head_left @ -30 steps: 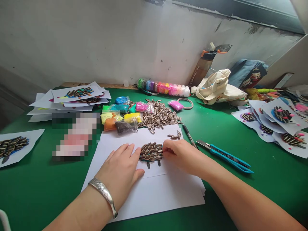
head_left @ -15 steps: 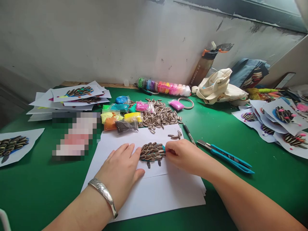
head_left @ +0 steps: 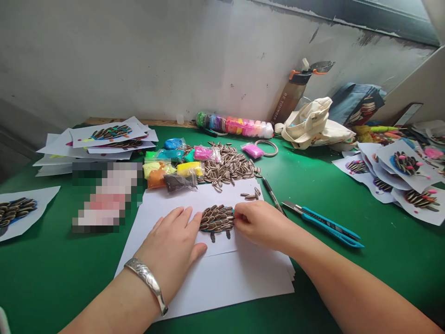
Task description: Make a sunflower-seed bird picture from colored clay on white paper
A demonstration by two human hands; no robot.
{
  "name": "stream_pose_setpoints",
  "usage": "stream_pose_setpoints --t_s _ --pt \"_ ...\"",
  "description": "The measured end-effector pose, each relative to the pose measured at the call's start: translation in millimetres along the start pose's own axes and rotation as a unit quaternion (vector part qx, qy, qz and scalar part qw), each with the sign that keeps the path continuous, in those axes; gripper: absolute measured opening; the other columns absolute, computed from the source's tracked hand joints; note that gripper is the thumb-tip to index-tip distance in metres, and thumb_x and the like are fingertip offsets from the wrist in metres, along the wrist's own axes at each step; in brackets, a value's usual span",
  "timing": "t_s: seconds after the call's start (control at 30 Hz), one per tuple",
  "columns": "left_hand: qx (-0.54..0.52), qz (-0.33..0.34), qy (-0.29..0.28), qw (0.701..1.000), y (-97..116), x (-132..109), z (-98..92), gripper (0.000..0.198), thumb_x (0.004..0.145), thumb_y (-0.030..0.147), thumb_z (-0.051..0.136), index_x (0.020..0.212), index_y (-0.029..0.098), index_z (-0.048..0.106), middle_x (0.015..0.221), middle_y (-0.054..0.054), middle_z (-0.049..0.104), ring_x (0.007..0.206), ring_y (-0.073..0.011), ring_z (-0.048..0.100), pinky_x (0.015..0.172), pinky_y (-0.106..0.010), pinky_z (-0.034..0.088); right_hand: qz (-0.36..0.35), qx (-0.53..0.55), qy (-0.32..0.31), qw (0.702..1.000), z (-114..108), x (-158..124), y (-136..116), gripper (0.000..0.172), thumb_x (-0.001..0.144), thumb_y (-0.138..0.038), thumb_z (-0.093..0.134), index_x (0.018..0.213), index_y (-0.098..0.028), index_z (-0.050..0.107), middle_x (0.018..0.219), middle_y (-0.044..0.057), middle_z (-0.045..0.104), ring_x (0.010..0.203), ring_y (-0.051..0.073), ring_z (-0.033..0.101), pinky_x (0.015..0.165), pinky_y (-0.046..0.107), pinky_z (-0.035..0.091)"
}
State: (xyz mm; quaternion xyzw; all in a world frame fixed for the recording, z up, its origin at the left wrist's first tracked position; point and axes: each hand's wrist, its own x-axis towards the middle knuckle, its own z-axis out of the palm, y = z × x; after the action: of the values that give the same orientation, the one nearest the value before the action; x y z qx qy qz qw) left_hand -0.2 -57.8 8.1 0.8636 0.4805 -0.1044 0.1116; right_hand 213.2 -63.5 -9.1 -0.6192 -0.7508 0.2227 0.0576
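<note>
On a stack of white paper (head_left: 222,283) lies an oval picture covered in overlapping sunflower seeds (head_left: 217,219), with blue-green clay at its edge and two dark feet below. My left hand (head_left: 174,236) rests flat on the paper with fingers apart, its fingertips against the picture's left side. At the right end, my right hand (head_left: 257,225) is closed in a pinch; whatever lies between its fingertips is hidden. A few loose seeds (head_left: 251,195) sit just above that hand. Beyond the paper spreads a larger seed pile (head_left: 231,166).
Colourful clay packets (head_left: 160,171) adjoin the pile. Right of the paper lie a pen (head_left: 273,194) and a blue utility knife (head_left: 323,225), blade out. Finished seed pictures are stacked left (head_left: 100,134) and right (head_left: 406,167). A bottle (head_left: 290,97) and cloth bag (head_left: 313,125) stand behind.
The view has shifted slightly. My right fingers remain at the picture's right end, covering more of the blue-green edge than before. My left hand stays in place on the paper.
</note>
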Motion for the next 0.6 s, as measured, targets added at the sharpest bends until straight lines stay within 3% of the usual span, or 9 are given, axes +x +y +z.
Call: stream_pose_setpoints --t_s 0.13,0.3,0.6 --pt "0.000 0.001 0.007 1.000 -0.4 0.0 1.4 0.046 0.085 0.028 0.056 0.129 0.014 0.053 0.131 -0.014 0.054 0.125 -0.0327 0.044 0.102 -0.050 0.040 -0.002 0.048 -0.015 0.999 -10.2 -3.5 6.6 0.016 0.079 -0.020 0.047 0.064 -0.021 0.053 0.059 -0.004 0.054 0.054 0.010 0.044 0.047 0.022 0.024" --pt "-0.008 0.004 0.021 1.000 -1.9 -1.0 3.3 0.047 0.084 0.029 0.056 0.129 0.014 0.054 0.130 -0.014 0.055 0.125 -0.0335 0.044 0.101 -0.051 0.041 0.005 0.081 0.047 0.996 -23.6 -6.9 16.2 0.016 0.084 -0.023 0.047 0.073 -0.023 0.058 0.064 -0.004 0.057 0.059 0.010 0.047 0.051 0.021 0.030" --pt "-0.001 0.007 0.018 1.000 -1.9 -0.2 2.9 0.046 0.085 0.030 0.055 0.128 0.014 0.054 0.131 -0.015 0.055 0.124 -0.0331 0.045 0.100 -0.051 0.042 0.000 -0.070 0.146 0.987 -8.5 7.1 25.4 0.025 0.088 -0.015 0.044 0.087 -0.022 0.067 0.090 0.004 0.063 0.080 0.015 0.054 0.062 0.024 0.032"
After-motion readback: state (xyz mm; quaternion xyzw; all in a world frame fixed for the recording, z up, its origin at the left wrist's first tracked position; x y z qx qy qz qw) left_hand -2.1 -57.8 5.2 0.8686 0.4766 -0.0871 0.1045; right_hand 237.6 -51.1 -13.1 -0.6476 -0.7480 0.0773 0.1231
